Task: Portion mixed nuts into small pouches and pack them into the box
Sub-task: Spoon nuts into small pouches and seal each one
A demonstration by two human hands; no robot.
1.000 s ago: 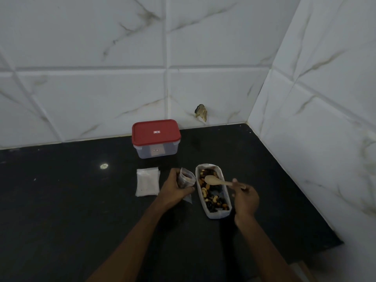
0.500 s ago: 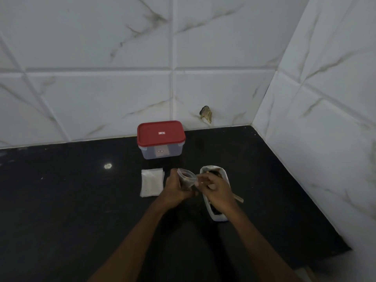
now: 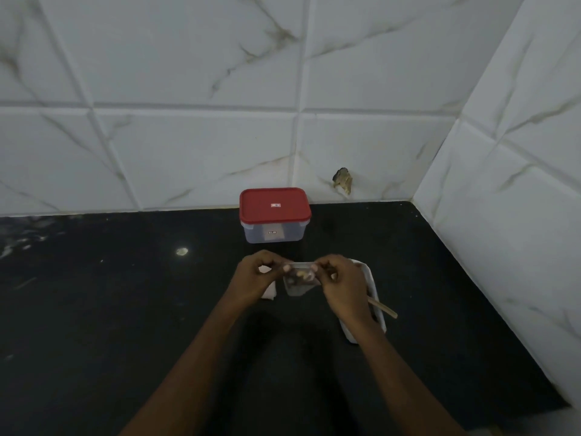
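A small clear pouch (image 3: 298,280) with a few nuts inside hangs between my hands above the black counter. My left hand (image 3: 256,280) pinches its top left corner and my right hand (image 3: 341,283) pinches its top right corner. Behind my right hand lies the white nut tray (image 3: 374,287), mostly hidden, with a wooden spoon (image 3: 383,308) sticking out over its right rim. The clear box with a red lid (image 3: 274,214) stands closed at the back by the wall. A corner of the white pile of empty pouches (image 3: 269,292) shows under my left hand.
White marble tile walls close the counter (image 3: 125,309) at the back and on the right, meeting in a corner. A chipped hole (image 3: 342,180) marks the back wall. A pale spot (image 3: 181,251) sits on the counter to the left.
My right hand left the spoon in the tray and came to the pouch. Both hands now hold the pouch by its top corners, stretched flat between them.
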